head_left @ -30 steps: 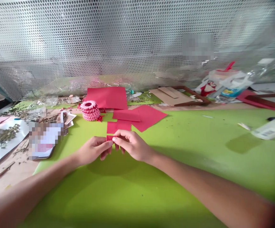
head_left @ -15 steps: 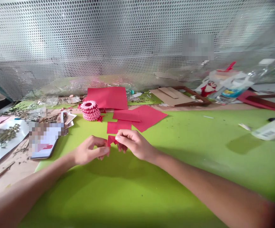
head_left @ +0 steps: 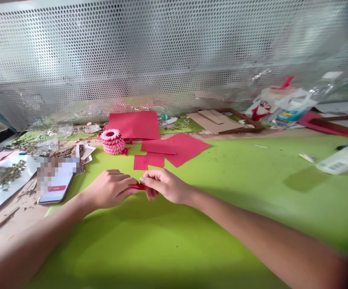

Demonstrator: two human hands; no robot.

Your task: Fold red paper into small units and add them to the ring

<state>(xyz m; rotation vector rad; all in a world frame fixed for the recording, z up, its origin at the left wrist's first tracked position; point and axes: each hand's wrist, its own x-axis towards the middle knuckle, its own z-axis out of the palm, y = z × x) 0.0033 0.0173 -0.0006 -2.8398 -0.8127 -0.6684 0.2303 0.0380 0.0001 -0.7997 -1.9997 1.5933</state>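
The two hands are close together. The left hand [head_left: 109,188] and the right hand [head_left: 167,186] both pinch one red bit [head_left: 137,186] between their fingertips, over the green table [head_left: 162,233]. Half a second ago the bit stood up and showed its bent shape. Now the left hand has rolled over, its back up, and the bit looks thin. That looks like folding, so I think the bit is part done; fingers hide some of it.

Off to the left is one phone [head_left: 55,192]. Past the hands, two small squares [head_left: 140,162] seem to lie side by side. Next come one white bottle [head_left: 344,159] on the right, one strip [head_left: 158,147], one wide sheet [head_left: 190,148] and one pink ring [head_left: 114,146]; I cannot count its points. Farther back are one big sheet [head_left: 134,125] and two brown frames [head_left: 258,128].
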